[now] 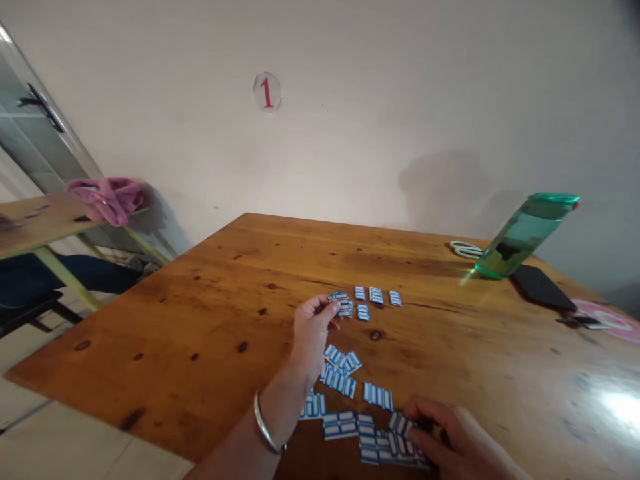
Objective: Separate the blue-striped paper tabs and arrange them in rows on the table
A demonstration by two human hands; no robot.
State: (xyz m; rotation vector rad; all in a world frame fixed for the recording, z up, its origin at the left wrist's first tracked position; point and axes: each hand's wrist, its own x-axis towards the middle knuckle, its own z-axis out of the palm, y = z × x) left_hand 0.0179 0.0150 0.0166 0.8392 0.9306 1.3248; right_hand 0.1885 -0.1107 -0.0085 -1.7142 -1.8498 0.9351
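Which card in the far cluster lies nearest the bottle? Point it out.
The rightmost far card; the others lie farther from the bottle, closer to the left hand.

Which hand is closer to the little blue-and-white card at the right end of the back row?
Left. The left hand is off to that card's left, with other cards between; the right hand is farther away, nearer the camera.

I see a translucent green bottle (527, 233) beside a flat black slab (544, 288), and a round red-numbered sign (267, 93) on the pale wall (360, 153).
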